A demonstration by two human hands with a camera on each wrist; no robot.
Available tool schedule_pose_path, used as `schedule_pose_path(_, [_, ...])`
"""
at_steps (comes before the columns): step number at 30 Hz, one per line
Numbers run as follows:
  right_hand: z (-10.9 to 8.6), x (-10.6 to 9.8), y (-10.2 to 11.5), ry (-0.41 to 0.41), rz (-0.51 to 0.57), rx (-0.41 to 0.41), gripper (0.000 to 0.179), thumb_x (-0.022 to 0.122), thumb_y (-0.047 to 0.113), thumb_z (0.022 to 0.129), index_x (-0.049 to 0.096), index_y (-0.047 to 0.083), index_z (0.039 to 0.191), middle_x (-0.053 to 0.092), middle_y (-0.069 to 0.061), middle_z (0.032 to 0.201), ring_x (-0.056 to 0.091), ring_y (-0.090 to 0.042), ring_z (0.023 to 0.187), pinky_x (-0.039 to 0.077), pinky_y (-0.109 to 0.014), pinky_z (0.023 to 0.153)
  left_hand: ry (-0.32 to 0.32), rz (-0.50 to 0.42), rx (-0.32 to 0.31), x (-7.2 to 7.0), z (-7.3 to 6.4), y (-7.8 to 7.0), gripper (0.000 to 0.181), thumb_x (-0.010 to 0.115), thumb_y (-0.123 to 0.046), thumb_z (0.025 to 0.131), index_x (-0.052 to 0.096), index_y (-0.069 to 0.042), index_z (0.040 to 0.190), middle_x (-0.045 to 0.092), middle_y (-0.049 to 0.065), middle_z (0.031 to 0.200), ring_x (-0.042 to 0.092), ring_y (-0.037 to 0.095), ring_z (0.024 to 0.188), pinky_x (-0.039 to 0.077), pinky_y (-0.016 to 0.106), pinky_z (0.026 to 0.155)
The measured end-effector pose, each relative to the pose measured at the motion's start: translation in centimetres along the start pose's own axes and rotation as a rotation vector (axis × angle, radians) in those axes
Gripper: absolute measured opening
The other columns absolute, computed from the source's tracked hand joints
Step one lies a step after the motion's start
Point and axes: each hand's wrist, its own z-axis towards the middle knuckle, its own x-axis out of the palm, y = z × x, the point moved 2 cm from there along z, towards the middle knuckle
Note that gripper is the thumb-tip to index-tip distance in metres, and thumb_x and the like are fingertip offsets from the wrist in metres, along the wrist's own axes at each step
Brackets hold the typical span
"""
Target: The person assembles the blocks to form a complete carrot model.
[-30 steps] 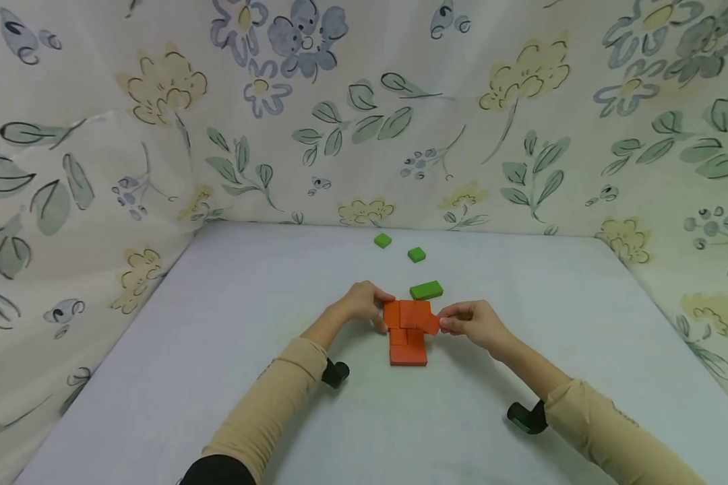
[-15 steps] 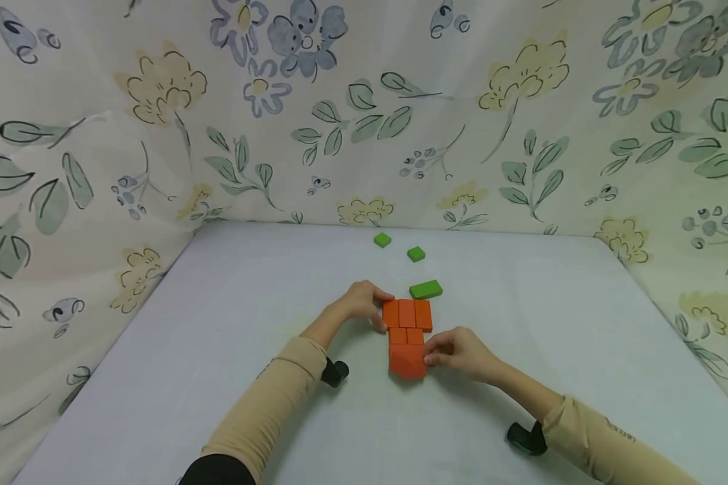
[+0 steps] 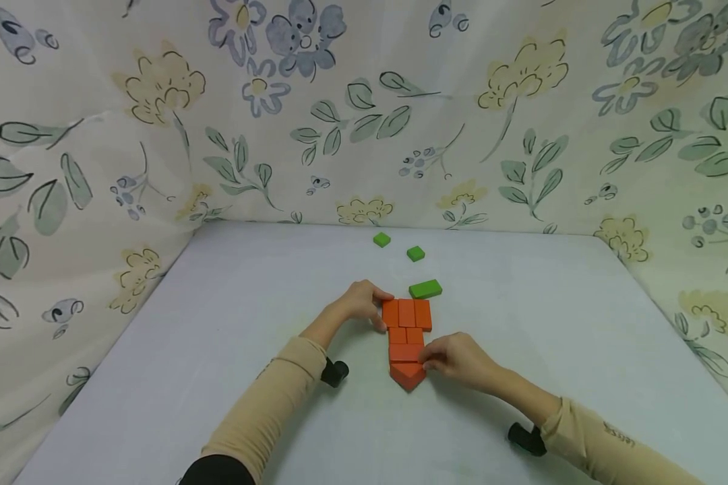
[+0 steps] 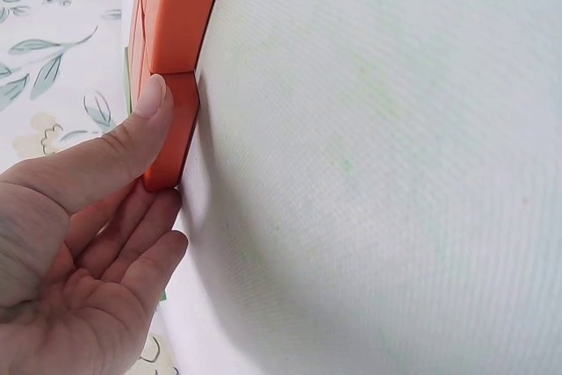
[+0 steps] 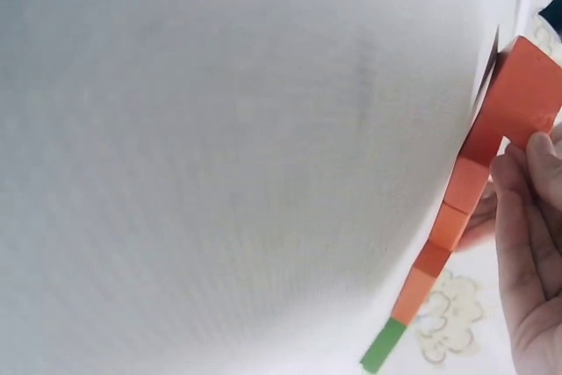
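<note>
Orange wooden blocks lie edge to edge on the white table: a far row of three, two small ones, then a wide block [image 3: 404, 353]. At the near end a triangular block [image 3: 408, 377] points toward me. My right hand [image 3: 461, 362] pinches its right side between thumb and fingers, as the right wrist view confirms with the triangular block [image 5: 525, 94] against the fingertips. My left hand [image 3: 359, 301] spans the left block [image 3: 391, 312] of the far row. In the left wrist view, thumb and fingers hold that left block [image 4: 180, 133] at its two ends.
A green rectangular block [image 3: 425, 289] lies just beyond the far row. Two small green blocks, one farther right [image 3: 415, 254] and one farther left [image 3: 381, 240], lie toward the table's back edge. A floral cloth [image 3: 364, 121] hangs behind and at the sides.
The right hand has brought the triangular block from the right of the far row to the near end and lowered it against the wide block. The left hand has stayed in place.
</note>
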Motion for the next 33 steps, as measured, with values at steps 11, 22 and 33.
schedule_pose_path(11, [-0.03,-0.26,0.38,-0.026,-0.072,-0.041,0.012,0.075,-0.003,0.080,0.076,0.002,0.090,0.073,-0.003,0.084,0.068,-0.015,0.078,0.055,-0.027,0.071,0.006,-0.014,-0.014,0.07,0.06,0.11,0.065,0.089,-0.009,0.067,0.066,-0.012,0.128,0.060,0.007,0.132,0.050,0.024,0.124,0.039,0.038,0.104])
schedule_pose_path(22, [-0.04,-0.45,-0.22,0.002,-0.038,0.036,0.012,0.074,-0.001,0.080,0.076,0.003,0.092,0.073,-0.001,0.084,0.065,-0.009,0.077,0.053,-0.023,0.068,0.005,0.002,-0.001,-0.02,0.09,-0.01,0.064,0.088,-0.009,0.068,0.066,-0.012,0.128,0.063,0.004,0.128,0.053,0.018,0.111,0.043,0.034,0.097])
schedule_pose_path(33, [0.11,-0.51,-0.10,0.014,-0.066,0.052,0.013,0.075,0.000,0.080,0.077,0.003,0.092,0.073,0.001,0.084,0.062,-0.007,0.075,0.052,-0.023,0.066,0.007,-0.002,-0.005,0.05,0.11,0.04,0.064,0.089,-0.009,0.067,0.066,-0.013,0.128,0.064,0.004,0.127,0.052,0.016,0.103,0.043,0.032,0.093])
